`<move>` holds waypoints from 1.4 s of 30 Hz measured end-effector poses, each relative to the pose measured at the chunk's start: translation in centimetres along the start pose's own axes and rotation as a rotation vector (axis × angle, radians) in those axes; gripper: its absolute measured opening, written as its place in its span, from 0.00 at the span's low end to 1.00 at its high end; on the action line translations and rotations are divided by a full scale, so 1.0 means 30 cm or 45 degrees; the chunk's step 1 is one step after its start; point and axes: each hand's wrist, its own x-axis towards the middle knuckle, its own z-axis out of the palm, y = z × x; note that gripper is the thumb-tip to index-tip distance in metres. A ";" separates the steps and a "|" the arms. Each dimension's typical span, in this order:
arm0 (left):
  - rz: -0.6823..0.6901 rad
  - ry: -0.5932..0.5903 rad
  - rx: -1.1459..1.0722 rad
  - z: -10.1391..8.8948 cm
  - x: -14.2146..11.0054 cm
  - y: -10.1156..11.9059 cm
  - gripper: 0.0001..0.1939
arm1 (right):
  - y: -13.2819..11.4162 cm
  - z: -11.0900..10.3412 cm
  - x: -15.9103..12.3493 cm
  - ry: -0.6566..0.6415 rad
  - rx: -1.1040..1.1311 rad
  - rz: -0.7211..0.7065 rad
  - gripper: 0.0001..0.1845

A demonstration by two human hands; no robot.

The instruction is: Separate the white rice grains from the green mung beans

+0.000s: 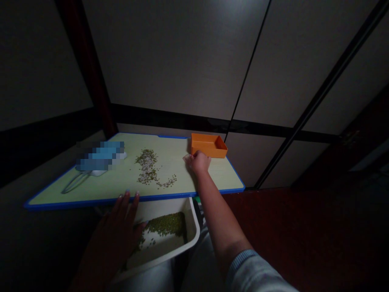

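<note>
My right hand (200, 162) is closed, knuckles up, against the near side of an orange open box (209, 151) at the table's back right. Whatever its fingers may hold is hidden; a pale patch shows beside the thumb side. Fingers stretched out, my left hand (118, 227) lies at the blue front edge of the pale yellow table (100, 190). Beneath it, below the tabletop, a white bin (193, 239) holds a heap of small green bits (168, 224). A loose pile of small green and pale bits (148, 166) spreads across the table's middle, with a thin trail towards the right.
At the table's left lies a blurred-out blue item (101, 156) with a looped cord or strap (73, 181). Grey panels (182, 73) stand directly behind the table. Dark red floor (273, 227) shows on the right.
</note>
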 end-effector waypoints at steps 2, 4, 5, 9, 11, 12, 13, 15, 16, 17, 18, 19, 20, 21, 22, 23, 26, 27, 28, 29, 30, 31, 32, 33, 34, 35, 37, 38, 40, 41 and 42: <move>0.007 -0.024 0.043 -0.014 0.005 0.010 0.35 | 0.008 0.009 0.003 0.037 0.100 0.025 0.13; 0.015 -0.041 0.072 -0.022 0.007 0.014 0.35 | 0.017 0.020 0.009 0.100 0.188 0.033 0.14; 0.015 -0.045 0.075 -0.023 0.007 0.015 0.34 | 0.021 0.025 0.013 0.132 0.223 0.023 0.15; 0.043 0.010 0.086 -0.005 -0.002 0.006 0.34 | 0.027 0.019 0.046 0.185 0.328 -0.084 0.15; 0.056 0.055 0.095 0.005 -0.006 0.000 0.36 | 0.026 -0.009 0.074 0.161 0.296 -0.198 0.13; 0.061 0.080 0.098 0.007 -0.007 -0.003 0.36 | 0.026 -0.029 0.090 0.137 0.244 -0.276 0.12; 0.071 0.099 0.099 0.008 -0.008 -0.006 0.37 | 0.026 -0.051 0.108 0.097 0.173 -0.362 0.11; 0.112 0.115 0.098 0.007 -0.010 -0.013 0.38 | 0.029 -0.098 0.144 0.016 0.034 -0.524 0.11; 0.132 0.112 0.096 0.007 -0.012 -0.017 0.39 | 0.030 -0.118 0.160 -0.018 -0.018 -0.603 0.11; 0.148 0.107 0.094 0.009 -0.013 -0.022 0.39 | 0.032 -0.135 0.175 -0.053 -0.081 -0.660 0.11; 0.154 0.106 0.087 0.014 -0.015 -0.029 0.39 | 0.033 -0.148 0.187 -0.089 -0.146 -0.707 0.11; 0.154 0.113 0.081 0.022 -0.018 -0.036 0.39 | 0.033 -0.156 0.195 -0.123 -0.216 -0.747 0.11; 0.159 0.130 0.071 0.033 -0.020 -0.043 0.39 | 0.032 -0.159 0.201 -0.157 -0.291 -0.783 0.11; 0.170 0.131 0.065 0.046 -0.022 -0.049 0.40 | 0.030 -0.157 0.205 -0.191 -0.366 -0.821 0.11; 0.175 0.137 0.057 0.059 -0.025 -0.054 0.40 | 0.026 -0.152 0.206 -0.221 -0.441 -0.860 0.12; 0.170 0.138 0.044 0.070 -0.026 -0.058 0.40 | 0.022 -0.144 0.205 -0.249 -0.508 -0.895 0.12; 0.132 0.133 0.006 0.083 -0.029 -0.054 0.40 | 0.004 -0.111 0.198 -0.307 -0.617 -0.962 0.14; 0.123 0.137 0.001 0.081 -0.028 -0.051 0.40 | -0.002 -0.100 0.195 -0.319 -0.626 -0.971 0.14; 0.118 0.144 0.004 0.076 -0.028 -0.048 0.39 | -0.007 -0.089 0.192 -0.326 -0.627 -0.983 0.14; 0.119 0.145 0.010 0.071 -0.028 -0.046 0.39 | -0.011 -0.078 0.189 -0.328 -0.625 -1.003 0.15; 0.118 0.145 0.021 0.066 -0.028 -0.046 0.39 | -0.014 -0.069 0.187 -0.326 -0.623 -1.031 0.15; 0.111 0.146 0.033 0.063 -0.028 -0.049 0.39 | -0.015 -0.062 0.185 -0.321 -0.619 -1.059 0.16; 0.111 0.130 0.045 0.063 -0.029 -0.055 0.39 | -0.014 -0.056 0.184 -0.314 -0.611 -1.081 0.16; 0.115 0.105 0.054 0.065 -0.030 -0.062 0.40 | -0.010 -0.052 0.184 -0.312 -0.596 -1.088 0.16; 0.120 0.078 0.060 0.070 -0.032 -0.070 0.41 | -0.004 -0.050 0.184 -0.316 -0.575 -1.081 0.16; 0.131 0.044 0.062 0.076 -0.034 -0.077 0.41 | 0.004 -0.049 0.184 -0.325 -0.555 -1.066 0.15; 0.135 0.023 0.062 0.088 -0.038 -0.087 0.43 | 0.026 -0.052 0.183 -0.350 -0.527 -1.034 0.14; 0.132 0.025 0.059 0.092 -0.039 -0.088 0.43 | 0.038 -0.056 0.181 -0.360 -0.501 -1.020 0.13; 0.099 0.049 0.044 0.095 -0.040 -0.083 0.42 | 0.062 -0.065 0.175 -0.369 -0.429 -0.987 0.11; 0.084 0.050 0.032 0.094 -0.040 -0.079 0.41 | 0.073 -0.069 0.170 -0.370 -0.389 -0.966 0.10; 0.075 0.049 0.021 0.091 -0.039 -0.076 0.41 | 0.082 -0.074 0.166 -0.369 -0.354 -0.948 0.10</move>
